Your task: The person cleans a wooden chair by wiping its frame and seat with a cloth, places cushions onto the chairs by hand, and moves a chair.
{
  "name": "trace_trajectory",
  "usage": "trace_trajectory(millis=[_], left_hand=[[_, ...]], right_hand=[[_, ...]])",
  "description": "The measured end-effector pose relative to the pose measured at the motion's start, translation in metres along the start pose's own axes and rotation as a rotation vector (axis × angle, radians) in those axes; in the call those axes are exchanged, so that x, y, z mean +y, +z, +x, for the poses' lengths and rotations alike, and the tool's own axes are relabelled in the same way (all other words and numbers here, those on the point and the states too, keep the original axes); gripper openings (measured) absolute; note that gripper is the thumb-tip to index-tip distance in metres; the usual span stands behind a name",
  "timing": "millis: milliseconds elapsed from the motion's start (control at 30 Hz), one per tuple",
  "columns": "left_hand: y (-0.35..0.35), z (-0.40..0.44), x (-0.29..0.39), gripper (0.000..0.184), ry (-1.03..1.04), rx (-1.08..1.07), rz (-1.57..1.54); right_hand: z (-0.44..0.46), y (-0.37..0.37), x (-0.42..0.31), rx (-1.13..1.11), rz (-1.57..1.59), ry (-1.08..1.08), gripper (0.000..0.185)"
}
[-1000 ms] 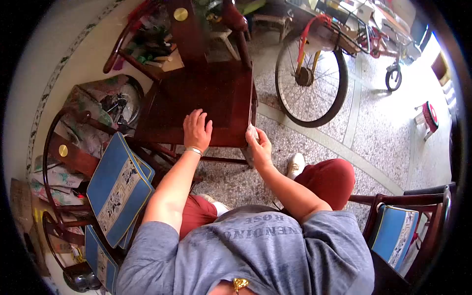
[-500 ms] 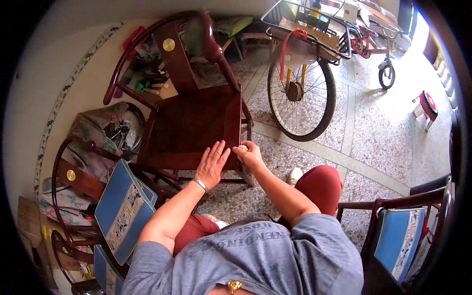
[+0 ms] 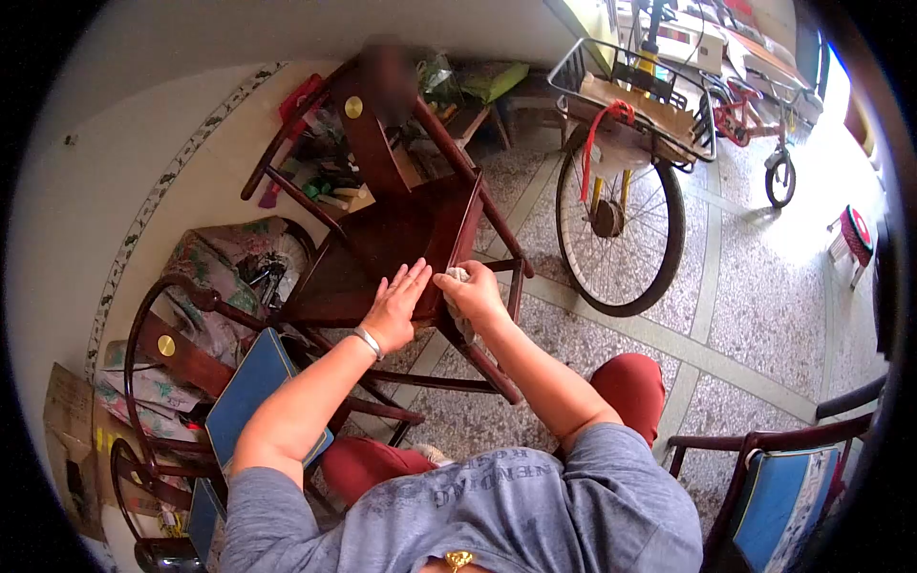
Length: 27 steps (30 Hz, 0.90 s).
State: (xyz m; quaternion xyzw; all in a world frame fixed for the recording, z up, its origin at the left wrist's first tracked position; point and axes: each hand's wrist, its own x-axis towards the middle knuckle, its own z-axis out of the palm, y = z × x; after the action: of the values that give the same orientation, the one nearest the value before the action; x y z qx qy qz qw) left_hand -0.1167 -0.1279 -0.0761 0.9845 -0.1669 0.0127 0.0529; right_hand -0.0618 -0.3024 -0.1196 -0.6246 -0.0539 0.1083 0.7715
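A dark red wooden armchair (image 3: 368,244) stands in front of me, tilted back so that its front legs are raised. My left hand (image 3: 396,307) lies with fingers stretched out on the front edge of its seat. At the seat's front right corner, my right hand (image 3: 475,293) grips a pale, crumpled cloth (image 3: 458,320) against the wood. Part of the cloth hangs below the fingers, beside the top of the chair leg.
A bicycle (image 3: 621,215) with a wire basket stands ahead on the right. Blue cushions (image 3: 253,382) lie on chairs at my left, and another blue-cushioned chair (image 3: 778,497) is at my right. A small red-topped stool (image 3: 855,234) stands farther off.
The armchair has tipped backwards, lifting its front legs. My right hand has shifted slightly with the cloth, and more of the cloth shows. My left hand stays on the seat's front edge.
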Motion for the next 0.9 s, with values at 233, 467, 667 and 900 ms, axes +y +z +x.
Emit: trace_trajectory(millis=[233, 467, 667, 900], left_hand=[[-0.062, 0.016, -0.052, 0.091, 0.15, 0.091, -0.308], [-0.11, 0.034, -0.129, 0.083, -0.02, 0.111, -0.656], [-0.138, 0.019, -0.119, 0.055, -0.047, 0.339, -0.99], [-0.148, 0.047, -0.173, 0.057, -0.254, 0.424, -0.199]], right_hand=[[0.043, 0.037, -0.04, -0.151, 0.142, -0.072, 0.034], [0.093, 0.106, -0.067, -0.176, -0.171, -0.421, 0.05], [0.088, 0.128, -0.073, -0.25, -0.047, -0.501, 0.054], [0.11, 0.142, -0.042, -0.448, 0.257, -0.324, 0.044]])
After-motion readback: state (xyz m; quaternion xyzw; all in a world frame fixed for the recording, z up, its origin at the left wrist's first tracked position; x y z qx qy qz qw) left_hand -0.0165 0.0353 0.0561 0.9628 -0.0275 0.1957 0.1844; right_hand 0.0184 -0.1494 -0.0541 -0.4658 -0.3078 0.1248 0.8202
